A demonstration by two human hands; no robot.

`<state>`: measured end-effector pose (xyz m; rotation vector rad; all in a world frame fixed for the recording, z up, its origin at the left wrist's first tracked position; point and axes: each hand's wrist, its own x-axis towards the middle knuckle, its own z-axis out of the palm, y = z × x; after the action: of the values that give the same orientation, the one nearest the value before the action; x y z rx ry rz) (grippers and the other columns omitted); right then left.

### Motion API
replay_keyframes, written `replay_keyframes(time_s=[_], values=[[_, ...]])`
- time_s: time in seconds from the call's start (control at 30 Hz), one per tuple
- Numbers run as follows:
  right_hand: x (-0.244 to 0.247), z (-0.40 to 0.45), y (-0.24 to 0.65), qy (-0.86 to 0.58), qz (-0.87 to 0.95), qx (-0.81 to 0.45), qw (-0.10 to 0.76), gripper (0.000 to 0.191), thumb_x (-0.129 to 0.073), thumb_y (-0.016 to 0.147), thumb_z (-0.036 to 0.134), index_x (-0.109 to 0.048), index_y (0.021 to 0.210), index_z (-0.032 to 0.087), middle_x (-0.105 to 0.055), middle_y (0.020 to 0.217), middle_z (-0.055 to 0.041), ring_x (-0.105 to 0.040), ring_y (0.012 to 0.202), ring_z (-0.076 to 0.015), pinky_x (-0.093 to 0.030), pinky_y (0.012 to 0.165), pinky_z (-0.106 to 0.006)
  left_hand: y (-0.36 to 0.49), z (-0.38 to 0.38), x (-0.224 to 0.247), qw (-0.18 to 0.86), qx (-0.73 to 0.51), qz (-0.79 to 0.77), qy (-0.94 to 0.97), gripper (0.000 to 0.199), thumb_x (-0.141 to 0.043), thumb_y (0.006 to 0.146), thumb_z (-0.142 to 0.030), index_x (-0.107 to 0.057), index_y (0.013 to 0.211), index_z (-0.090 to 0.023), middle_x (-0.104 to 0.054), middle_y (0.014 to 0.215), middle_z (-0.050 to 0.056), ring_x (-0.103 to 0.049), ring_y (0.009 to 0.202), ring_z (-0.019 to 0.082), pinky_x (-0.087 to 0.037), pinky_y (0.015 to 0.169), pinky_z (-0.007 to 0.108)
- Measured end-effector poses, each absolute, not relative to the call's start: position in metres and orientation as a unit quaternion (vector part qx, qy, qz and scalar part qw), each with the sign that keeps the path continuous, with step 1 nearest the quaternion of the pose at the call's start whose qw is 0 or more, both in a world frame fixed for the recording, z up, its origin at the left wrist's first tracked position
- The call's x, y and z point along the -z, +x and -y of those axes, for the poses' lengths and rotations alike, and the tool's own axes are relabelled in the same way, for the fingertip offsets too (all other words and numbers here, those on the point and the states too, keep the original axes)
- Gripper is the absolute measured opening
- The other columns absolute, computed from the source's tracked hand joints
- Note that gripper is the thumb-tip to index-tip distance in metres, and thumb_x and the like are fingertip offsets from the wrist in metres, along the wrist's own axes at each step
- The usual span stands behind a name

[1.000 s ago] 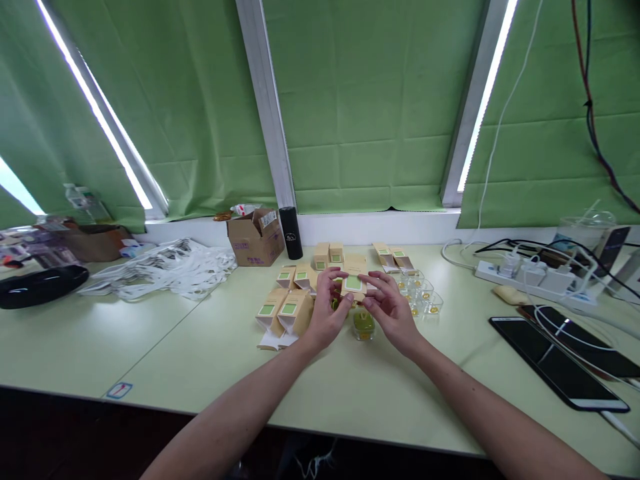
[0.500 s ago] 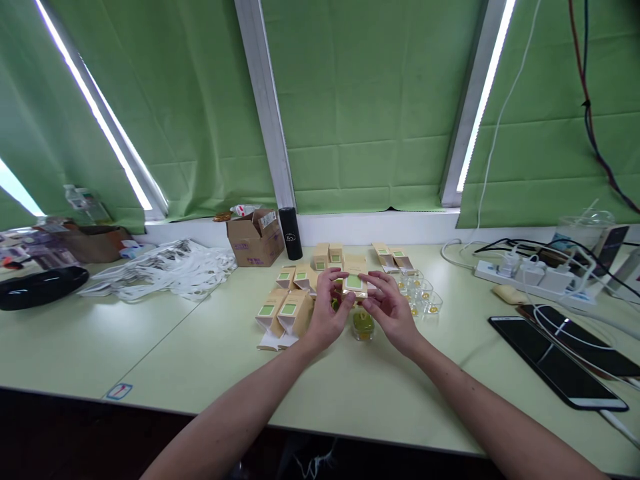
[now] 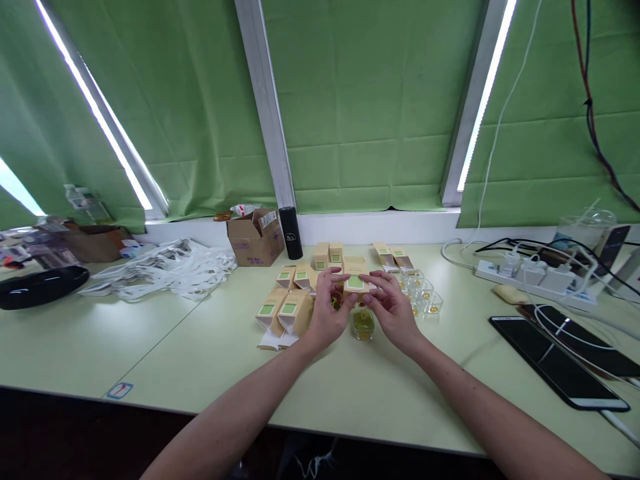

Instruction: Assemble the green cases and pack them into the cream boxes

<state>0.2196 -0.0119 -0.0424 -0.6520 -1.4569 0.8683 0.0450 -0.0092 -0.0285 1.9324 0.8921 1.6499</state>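
Between my hands is a small beige box with a green label on the side facing me. My left hand grips its left side, and my right hand holds its right side. Just below them on the table stands a clear cup with green contents. More beige boxes with green labels stand to the left, their lower flaps open, and others are behind my hands. Several small clear cups with yellow bits sit to the right of my right hand.
A cardboard box and a black cylinder stand at the back. White straps lie at left beside a black case. Phones, cables and a power strip occupy the right.
The box between my hands has tipped slightly, so more of its front shows below the label. My fingers have shifted a little; the other items have stayed put.
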Motion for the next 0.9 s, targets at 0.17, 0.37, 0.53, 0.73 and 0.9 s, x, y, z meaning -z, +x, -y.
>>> replay_keyframes(time_s=[0.17, 0.37, 0.53, 0.73, 0.9], values=[[0.042, 0.011, 0.220, -0.291, 0.629, -0.379, 0.614, 0.035, -0.071, 0.097, 0.052, -0.073, 0.128, 0.036, -0.044, 0.139, -0.0074, -0.072, 0.088, -0.0150, -0.068, 0.088, -0.040, 0.044, 0.010, 0.026, 0.205, -0.601, -0.323, 0.702, 0.030, -0.070, 0.098, -0.041, -0.062, 0.119, -0.021, -0.048, 0.139, 0.013, -0.058, 0.078, 0.011, -0.050, 0.070, 0.029], [0.039, 0.012, 0.223, -0.285, 0.627, -0.402, 0.604, 0.044, -0.070, 0.097, 0.053, -0.067, 0.138, 0.037, -0.043, 0.151, -0.0091, -0.071, 0.101, -0.0181, -0.064, 0.098, -0.041, 0.041, 0.019, 0.017, 0.218, -0.575, -0.332, 0.715, 0.032, -0.052, 0.107, -0.045, -0.063, 0.129, -0.025, -0.046, 0.148, 0.014, -0.059, 0.125, 0.026, -0.057, 0.093, 0.037], [0.034, 0.015, 0.225, -0.274, 0.635, -0.428, 0.582, 0.055, -0.070, 0.097, 0.052, -0.059, 0.149, 0.038, -0.046, 0.163, -0.0085, -0.066, 0.125, -0.0249, -0.057, 0.109, -0.045, 0.041, 0.018, 0.019, 0.152, -0.559, -0.344, 0.739, 0.036, -0.048, 0.109, -0.039, -0.061, 0.140, -0.027, -0.047, 0.149, 0.014, -0.041, 0.149, 0.030, -0.046, 0.116, 0.049], [0.030, 0.020, 0.225, -0.250, 0.648, -0.416, 0.586, 0.068, -0.067, 0.100, 0.049, -0.040, 0.161, 0.041, -0.046, 0.166, -0.0052, -0.052, 0.146, -0.0272, -0.043, 0.124, -0.053, 0.038, 0.011, 0.024, 0.082, -0.571, -0.362, 0.733, 0.040, -0.053, 0.106, -0.038, -0.064, 0.143, -0.027, -0.053, 0.145, 0.014, -0.048, 0.142, 0.031, -0.041, 0.119, 0.054], [0.027, 0.028, 0.224, -0.226, 0.696, -0.336, 0.593, 0.067, -0.060, 0.104, 0.046, -0.031, 0.164, 0.042, -0.034, 0.173, -0.0027, -0.041, 0.155, -0.0287, -0.037, 0.128, -0.056, 0.037, 0.009, 0.021, 0.109, -0.591, -0.383, 0.702, 0.039, -0.053, 0.107, -0.043, -0.065, 0.139, -0.025, -0.064, 0.138, 0.013, -0.054, 0.135, 0.030, -0.044, 0.114, 0.050]])
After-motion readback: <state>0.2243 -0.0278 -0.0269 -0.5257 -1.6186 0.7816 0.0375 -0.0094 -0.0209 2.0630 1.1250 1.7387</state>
